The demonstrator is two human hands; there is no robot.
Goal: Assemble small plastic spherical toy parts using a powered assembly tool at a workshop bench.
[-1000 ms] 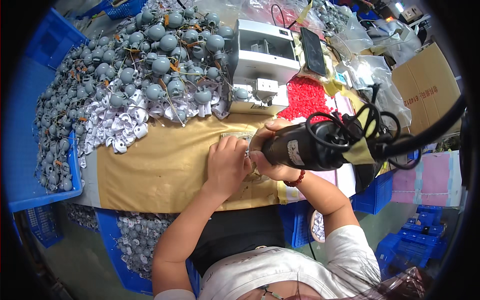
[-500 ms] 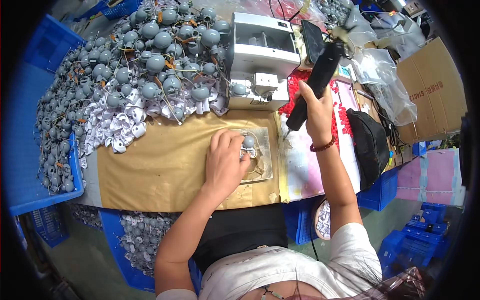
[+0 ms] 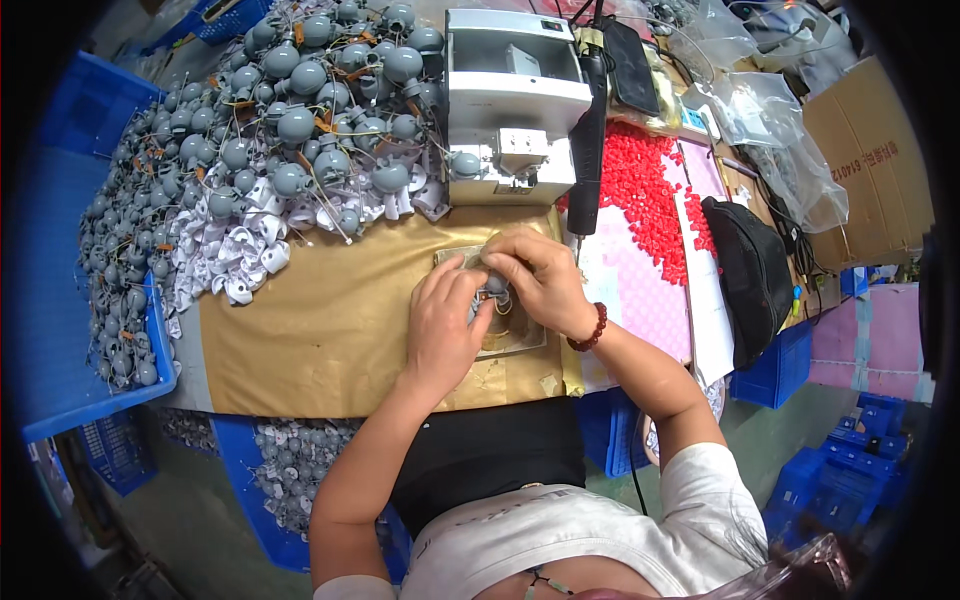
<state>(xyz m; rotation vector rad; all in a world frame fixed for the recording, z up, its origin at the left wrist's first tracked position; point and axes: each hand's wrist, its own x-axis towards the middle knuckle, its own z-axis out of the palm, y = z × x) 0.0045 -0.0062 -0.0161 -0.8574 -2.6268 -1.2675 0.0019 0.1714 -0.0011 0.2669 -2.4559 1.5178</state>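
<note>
Far left: blue tray (image 3: pixel 98 412), with a big heap of grey ball-shaped parts (image 3: pixel 297 125) beside and partly in it. White curved parts (image 3: pixel 228 248) sit at the heap's front edge, bordering the gold-brown sheet (image 3: pixel 300 335) on the bench.

Left hand (image 3: pixel 443 320): thumb and fingers close around the left side of one grey ball part (image 3: pixel 496 284). That part is over the flat plate (image 3: pixel 527 341), near the sheet's right end, between both hands.

White machine (image 3: pixel 518 92) is just behind, another grey ball at its front left.

Right hand (image 3: pixel 543 280): fingers bent, thumb and index tips near each other at the ball part's upper end (can't tell if they're clamped on anything, contact is hidden). Red bead bracelet (image 3: pixel 600 327) on that wrist.

Black power screwdriver (image 3: pixel 588 150) is tip-down at the machine's right side, out of both hands. Then red bits (image 3: pixel 640 190) spread loose, dark phone (image 3: pixel 631 68) behind them, black pouch (image 3: pixel 745 285), clear plastic bags (image 3: pixel 795 150), cardboard box (image 3: pixel 868 165) far right.
</note>
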